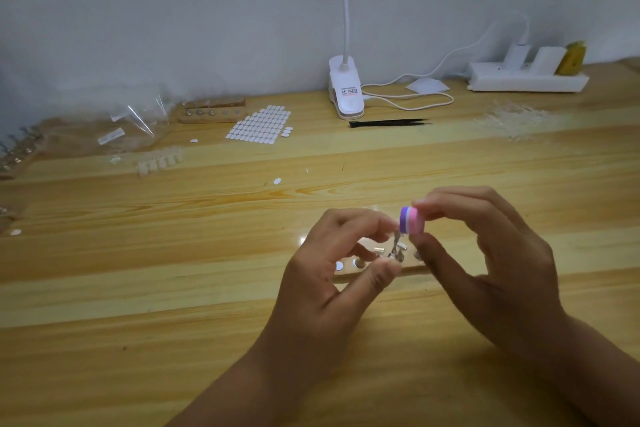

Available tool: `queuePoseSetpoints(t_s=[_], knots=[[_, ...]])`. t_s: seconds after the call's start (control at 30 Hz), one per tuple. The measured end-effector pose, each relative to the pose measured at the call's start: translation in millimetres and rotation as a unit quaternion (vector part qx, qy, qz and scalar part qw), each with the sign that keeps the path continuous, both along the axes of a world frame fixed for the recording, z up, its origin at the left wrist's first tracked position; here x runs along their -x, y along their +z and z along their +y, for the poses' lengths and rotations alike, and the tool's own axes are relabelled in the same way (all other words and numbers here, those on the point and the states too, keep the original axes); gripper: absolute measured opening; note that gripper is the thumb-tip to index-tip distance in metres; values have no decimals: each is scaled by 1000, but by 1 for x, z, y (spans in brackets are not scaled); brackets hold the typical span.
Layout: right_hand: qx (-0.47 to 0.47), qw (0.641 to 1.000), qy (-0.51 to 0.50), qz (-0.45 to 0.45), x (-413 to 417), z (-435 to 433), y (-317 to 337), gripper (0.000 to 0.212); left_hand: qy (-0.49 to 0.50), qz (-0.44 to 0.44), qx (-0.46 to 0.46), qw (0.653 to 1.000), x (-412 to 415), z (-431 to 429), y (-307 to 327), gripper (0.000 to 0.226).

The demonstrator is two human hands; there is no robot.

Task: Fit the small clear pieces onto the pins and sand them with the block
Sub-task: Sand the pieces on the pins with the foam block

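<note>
My right hand (485,253) pinches a small purple, pink and white sanding block (411,220) between thumb and fingers. The block's purple face touches the top of a metal pin (396,246) that my left hand (332,263) pinches at its tip. The pin stands over a wooden holder strip (349,272) with round metal sockets, lying on the table between my hands. Any clear piece on the pin is too small and blurred to tell. More clear pieces (159,159) lie in rows at the left.
A sheet of white oval stickers (259,123), black tweezers (389,122), a white clip lamp (346,90) and a power strip (526,76) sit along the back. Another wooden pin holder (213,111), plastic bags (135,121) and clear sticks (512,120) lie around.
</note>
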State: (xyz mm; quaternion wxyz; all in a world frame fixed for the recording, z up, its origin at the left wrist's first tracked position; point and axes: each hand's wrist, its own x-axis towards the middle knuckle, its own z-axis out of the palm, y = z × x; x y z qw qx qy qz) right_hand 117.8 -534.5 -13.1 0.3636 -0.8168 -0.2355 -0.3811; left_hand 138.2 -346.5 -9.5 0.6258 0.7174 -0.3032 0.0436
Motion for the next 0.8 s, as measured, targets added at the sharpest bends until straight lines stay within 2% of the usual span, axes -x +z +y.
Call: queuePoseSetpoints(t_s=[0.17,0.33,0.5,0.63,0.8], knots=[[20,1000,1,4,1,-1,-2,30,-6,7,-8,1000,3,-1,2,23],[-13,1000,14,-7,3,8,-1,28,-32,38,9,999,2,-2,3,21],[-12,1000,17,8,3,6,-2,27,-52,97,40,993,2,-1,3,22],[-21,999,17,-22,6,10,-3,31,-63,91,33,993,4,-2,4,23],[-25,1000,10,-7,5,12,-2,27,-55,104,35,992,2,0,4,23]])
